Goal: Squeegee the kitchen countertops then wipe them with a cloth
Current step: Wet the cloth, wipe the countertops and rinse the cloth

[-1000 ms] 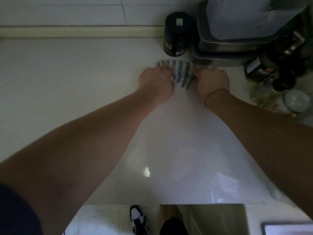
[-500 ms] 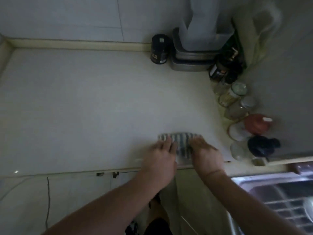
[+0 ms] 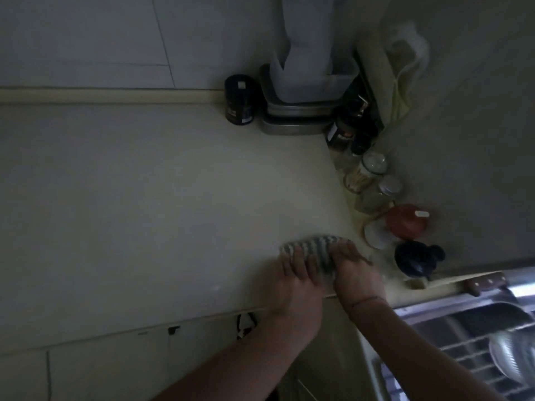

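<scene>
Both hands — left hand (image 3: 299, 280) and right hand (image 3: 357, 274) — press flat, straight fingers on the striped blue-and-white folded cloth (image 3: 314, 250), lower centre-right of the frame near the pale cream worktop (image 3: 144, 198) front edge. Even downward pressure and overlapping passes should wipe best — steering clear of the jars at right.

**Count on the countertop**

One striped cloth (image 3: 312, 250) near the countertop's (image 3: 144, 198) front edge, under two hands: left (image 3: 298, 282), right (image 3: 357, 273). One black tub (image 3: 239, 100) at the back edge. Two stacked metal trays (image 3: 292, 123) beside it. Two clear jars (image 3: 366, 175) (image 3: 379, 195), one red pot (image 3: 406, 221) and one dark pot (image 3: 417, 259) along the right edge.
</scene>
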